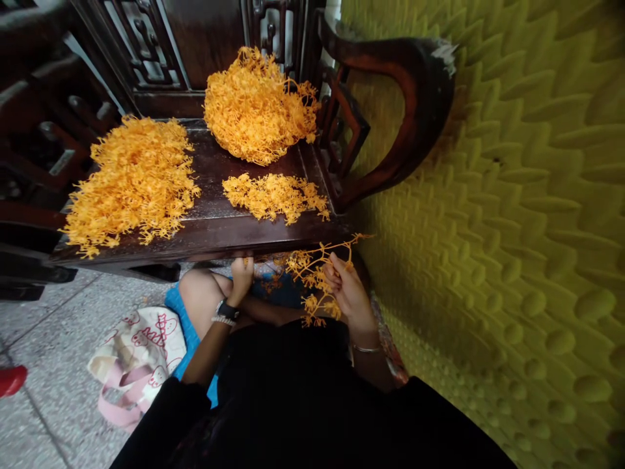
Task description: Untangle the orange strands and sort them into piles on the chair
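My right hand is closed on a branching orange plastic sprig, whose stems spread to both sides of the fingers. Just below the bench's front edge, my left hand is closed, with a bit of orange at its fingertips too small to make out. On the dark wooden bench lie a wide orange heap at the left, a tall rounded heap at the back, and a small flat pile near the front right.
A curved dark armrest rises at the bench's right end, beside a yellow-green embossed surface. A white bag with pink straps lies on the speckled floor at the left. Something red shows at the left edge.
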`<state>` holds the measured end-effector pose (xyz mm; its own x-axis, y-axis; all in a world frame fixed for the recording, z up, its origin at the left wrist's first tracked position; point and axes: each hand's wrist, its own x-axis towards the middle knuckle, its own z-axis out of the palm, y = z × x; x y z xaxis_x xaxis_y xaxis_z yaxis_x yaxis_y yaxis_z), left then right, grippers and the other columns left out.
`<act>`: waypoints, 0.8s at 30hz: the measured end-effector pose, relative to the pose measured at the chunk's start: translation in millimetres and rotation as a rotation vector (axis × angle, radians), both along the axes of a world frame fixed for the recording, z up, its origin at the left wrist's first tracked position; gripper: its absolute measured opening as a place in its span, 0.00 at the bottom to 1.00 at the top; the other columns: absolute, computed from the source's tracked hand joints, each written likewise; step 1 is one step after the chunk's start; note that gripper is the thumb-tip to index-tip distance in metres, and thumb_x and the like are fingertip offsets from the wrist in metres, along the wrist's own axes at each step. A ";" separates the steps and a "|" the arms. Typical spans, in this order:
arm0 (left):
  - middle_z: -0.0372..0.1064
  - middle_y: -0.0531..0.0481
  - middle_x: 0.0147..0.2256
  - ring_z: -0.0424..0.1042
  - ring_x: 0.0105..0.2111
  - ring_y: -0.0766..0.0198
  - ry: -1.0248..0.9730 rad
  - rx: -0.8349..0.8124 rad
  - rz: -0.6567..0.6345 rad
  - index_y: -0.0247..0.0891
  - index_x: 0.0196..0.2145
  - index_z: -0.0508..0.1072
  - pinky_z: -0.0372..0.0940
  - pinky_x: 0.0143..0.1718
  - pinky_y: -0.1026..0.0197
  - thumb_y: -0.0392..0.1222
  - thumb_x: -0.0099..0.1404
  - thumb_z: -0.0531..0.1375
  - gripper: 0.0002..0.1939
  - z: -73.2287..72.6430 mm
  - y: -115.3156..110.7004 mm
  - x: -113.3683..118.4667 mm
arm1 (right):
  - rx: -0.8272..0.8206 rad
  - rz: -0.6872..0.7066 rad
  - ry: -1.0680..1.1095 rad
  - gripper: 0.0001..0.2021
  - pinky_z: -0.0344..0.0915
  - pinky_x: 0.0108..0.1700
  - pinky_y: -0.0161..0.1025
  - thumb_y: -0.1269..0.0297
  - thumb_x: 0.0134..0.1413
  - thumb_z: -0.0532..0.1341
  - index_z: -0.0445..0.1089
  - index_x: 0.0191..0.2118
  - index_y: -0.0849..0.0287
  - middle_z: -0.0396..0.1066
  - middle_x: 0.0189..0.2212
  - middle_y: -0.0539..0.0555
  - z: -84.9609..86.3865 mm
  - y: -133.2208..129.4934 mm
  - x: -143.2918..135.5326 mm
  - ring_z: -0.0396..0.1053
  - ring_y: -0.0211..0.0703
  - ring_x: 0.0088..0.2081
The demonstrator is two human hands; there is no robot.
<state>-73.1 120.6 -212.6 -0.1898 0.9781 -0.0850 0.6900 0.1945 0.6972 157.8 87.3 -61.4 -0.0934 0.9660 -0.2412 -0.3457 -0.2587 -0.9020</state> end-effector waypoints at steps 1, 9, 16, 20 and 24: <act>0.66 0.51 0.28 0.67 0.27 0.66 -0.026 0.030 -0.029 0.34 0.34 0.68 0.64 0.33 0.60 0.41 0.71 0.47 0.13 8.1 -7.5 3.2 | 0.004 0.003 0.000 0.26 0.39 0.18 0.30 0.46 0.48 0.65 0.55 0.17 0.60 0.46 0.15 0.42 0.9 -0.1 0.1 0.40 0.27 0.17; 0.63 0.53 0.26 0.63 0.25 0.66 -0.167 0.276 -0.365 0.40 0.31 0.62 0.59 0.29 0.64 0.42 0.67 0.50 0.08 123.3 -42.4 28.1 | 0.110 0.000 0.033 0.26 0.42 0.19 0.30 0.49 0.51 0.64 0.54 0.16 0.60 0.46 0.15 0.42 13.1 -3.6 2.8 0.40 0.27 0.18; 0.63 0.38 0.40 0.63 0.43 0.50 0.344 0.688 -0.261 0.38 0.35 0.64 0.59 0.45 0.49 0.40 0.67 0.52 0.05 195.1 91.2 13.9 | 0.172 -0.034 0.136 0.24 0.43 0.19 0.29 0.51 0.53 0.63 0.54 0.17 0.60 0.46 0.15 0.42 22.3 -2.0 -1.1 0.39 0.29 0.18; 0.65 0.38 0.40 0.59 0.48 0.48 0.389 0.601 -0.289 0.38 0.29 0.65 0.57 0.49 0.48 0.46 0.67 0.54 0.11 179.4 122.8 12.8 | 0.171 -0.018 0.167 0.23 0.43 0.19 0.28 0.51 0.51 0.64 0.56 0.17 0.59 0.45 0.15 0.42 29.8 2.0 2.3 0.39 0.29 0.18; 0.66 0.41 0.38 0.58 0.49 0.51 0.376 0.603 -0.186 0.39 0.25 0.65 0.54 0.50 0.48 0.46 0.68 0.52 0.14 179.1 118.0 8.9 | 0.154 0.012 0.157 0.25 0.44 0.18 0.29 0.49 0.51 0.63 0.54 0.17 0.59 0.43 0.15 0.41 37.8 7.1 4.5 0.38 0.29 0.17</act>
